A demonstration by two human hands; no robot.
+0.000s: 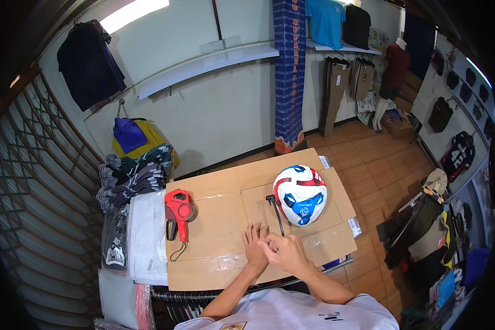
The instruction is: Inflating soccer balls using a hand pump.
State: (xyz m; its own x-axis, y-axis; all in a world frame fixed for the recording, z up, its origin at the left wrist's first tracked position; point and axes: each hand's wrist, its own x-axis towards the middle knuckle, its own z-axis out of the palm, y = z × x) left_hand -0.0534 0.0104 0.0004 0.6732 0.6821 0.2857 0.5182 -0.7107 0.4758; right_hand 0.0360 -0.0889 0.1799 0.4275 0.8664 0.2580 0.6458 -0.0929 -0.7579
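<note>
My left hand (255,247) rests on the flattened cardboard (214,222), palm down with its fingers slightly spread. Beside it and partly over it is my right hand (286,251), its fingers curled; whether something small is inside them cannot be seen. A thin black rod with a short crosspiece at its far end (277,212) runs back to the knuckles of my right hand, and its near end is hidden there. Just beyond the rod sits a white soccer ball (300,196) with red and blue patches. To the left lies a red price labeler (181,212) with a black trigger and a wrist cord.
White plastic packs (148,239) adjoin the cardboard's left edge, with piled striped garments (138,175) behind. A garment rail (189,295) runs along the near edge. A metal folding gate (45,185) stands left; hanging clothes (420,231) stand right over the tiled floor (367,177).
</note>
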